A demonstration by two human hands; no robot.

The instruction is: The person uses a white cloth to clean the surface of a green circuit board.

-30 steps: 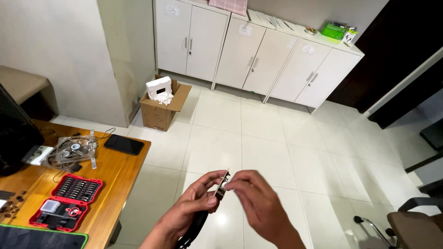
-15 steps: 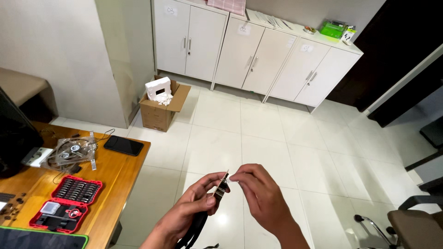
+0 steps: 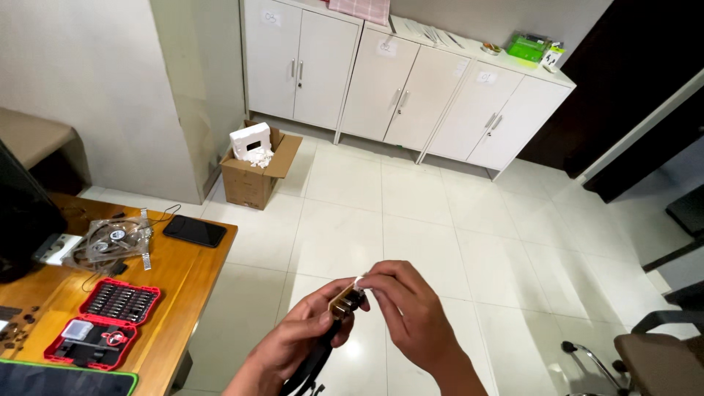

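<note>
Your left hand has a closed grip on a small brown and black gadget with a black strap hanging down, and your right hand pinches its top end, both held up over the white floor. To your left, the wooden desk holds a red tool kit, a black phone and a clear fan. Farther off are a cardboard box and white cupboards.

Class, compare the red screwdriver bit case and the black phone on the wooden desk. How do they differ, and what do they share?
The red bit case lies open, showing rows of bits; the black phone is a plain dark slab. The case sits nearer the person, the phone by the desk's far corner. The case looks larger. Both lie flat, untouched.
</note>
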